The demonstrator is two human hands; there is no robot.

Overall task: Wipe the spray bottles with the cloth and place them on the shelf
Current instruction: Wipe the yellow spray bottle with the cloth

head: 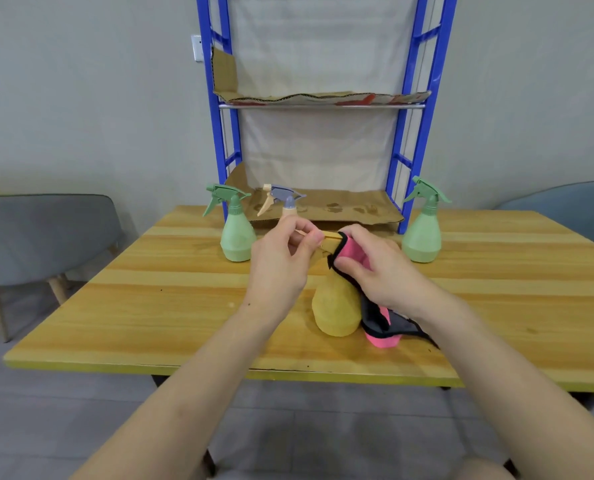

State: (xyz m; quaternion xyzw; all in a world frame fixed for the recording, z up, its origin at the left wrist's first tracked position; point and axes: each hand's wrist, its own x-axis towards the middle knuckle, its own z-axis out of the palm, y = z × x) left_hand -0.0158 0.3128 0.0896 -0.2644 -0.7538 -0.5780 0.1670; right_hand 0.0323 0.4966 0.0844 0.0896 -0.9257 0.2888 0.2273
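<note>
**First bottle under the cloth, nothing shelved yet**

The blue metal shelf (323, 105) stands at the far edge of the wooden table (150, 299), and its cardboard-lined levels hold no bottle, so by my reading the placing part of the task has not begun. Everything below is placed against the yellow spray bottle (335, 306), which stands on the table nearer the person than the shelf, about in line with its middle.

Beyond that bottle and to its left stands a green spray bottle (237, 233); beyond and to its right a second green spray bottle (422, 230), each beside a shelf post. Directly beyond it a beige bottle with a blue-grey trigger head (286, 199) stands at the shelf's front edge. All three look untouched and wait their turn.

The pink cloth with black edging (352, 252) is draped over the yellow bottle's top and hangs down its right side to the table.

The right hand (378, 271) is clenched on the cloth, pressing it to the bottle's upper part. The left hand (285, 261) pinches the yellow trigger head between thumb and fingers, steadying it.

The yellow bottle's head and neck are almost wholly hidden by hands and cloth, and the beige bottle's body by the left hand. How much wiping is done I cannot tell.
</note>
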